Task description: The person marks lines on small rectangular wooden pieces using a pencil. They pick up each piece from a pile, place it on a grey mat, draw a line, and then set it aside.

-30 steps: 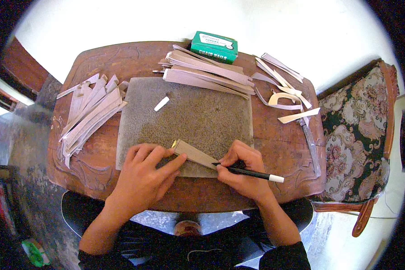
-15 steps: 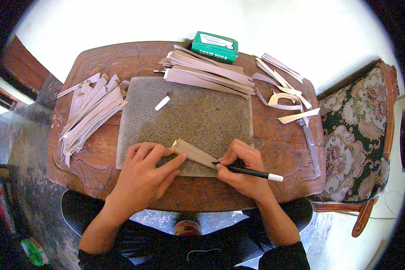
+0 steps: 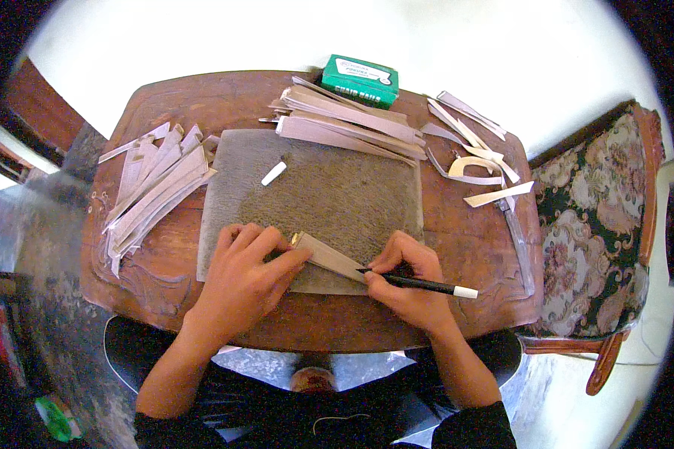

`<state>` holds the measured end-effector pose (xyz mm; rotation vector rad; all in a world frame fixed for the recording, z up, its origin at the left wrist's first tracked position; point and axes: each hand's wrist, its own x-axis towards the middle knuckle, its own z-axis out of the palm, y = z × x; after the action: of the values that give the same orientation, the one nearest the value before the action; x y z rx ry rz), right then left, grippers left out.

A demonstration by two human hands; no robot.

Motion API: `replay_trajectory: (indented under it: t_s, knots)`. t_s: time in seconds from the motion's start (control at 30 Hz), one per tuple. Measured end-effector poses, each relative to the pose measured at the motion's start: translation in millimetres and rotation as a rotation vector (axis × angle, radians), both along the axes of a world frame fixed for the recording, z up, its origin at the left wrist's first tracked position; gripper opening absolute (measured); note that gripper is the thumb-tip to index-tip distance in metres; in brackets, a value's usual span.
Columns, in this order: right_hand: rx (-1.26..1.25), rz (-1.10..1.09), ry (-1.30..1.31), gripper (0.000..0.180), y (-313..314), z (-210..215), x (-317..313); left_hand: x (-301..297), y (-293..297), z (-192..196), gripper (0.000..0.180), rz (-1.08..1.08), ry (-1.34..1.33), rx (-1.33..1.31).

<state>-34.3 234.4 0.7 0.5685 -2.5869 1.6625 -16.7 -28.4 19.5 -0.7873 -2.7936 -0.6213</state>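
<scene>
My left hand (image 3: 241, 278) is closed on the wide end of a tapered grey-brown strip (image 3: 328, 258), pinching it near the mat's front edge. A small gold-coloured piece (image 3: 296, 239) shows at that end, beside my fingertips. In my right hand (image 3: 410, 278) is a black marker (image 3: 421, 283) with a white rear end. Its tip touches or nearly touches the strip's narrow end, which my right fingers partly hide. Farther back, a small white piece like a marker cap (image 3: 274, 173) lies on the mottled grey-brown mat (image 3: 337, 187).
Similar strips are stacked at the back (image 3: 344, 127) and piled at the left (image 3: 161, 187). A green box (image 3: 359, 80) stands behind them. Pale offcuts (image 3: 478, 166) are scattered on the right of the carved wooden table (image 3: 457, 239). A floral upholstered chair (image 3: 588, 224) adjoins the table's right side.
The marker tip and right hand have shifted slightly right along the strip. My left index finger has bent, drawing in at the strip's wide end. The view has moved a little.
</scene>
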Motion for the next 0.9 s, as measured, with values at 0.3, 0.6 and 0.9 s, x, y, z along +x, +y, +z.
replay_trajectory:
  t_s: [0.3,0.6,0.9]
  knots:
    - [0.104,-0.045,0.113,0.020,-7.6,21.3,7.9,-11.4,-1.3,-14.6,0.026,-0.066,0.155,0.024]
    - [-0.039,-0.081,0.074,0.021,-7.9,27.4,11.6,-14.8,-2.9,-14.3,0.031,-0.048,0.274,0.045]
    - [-0.016,-0.061,0.065,0.021,-11.8,22.8,12.0,-21.6,-14.0,-11.9,0.029,0.051,0.314,0.056]
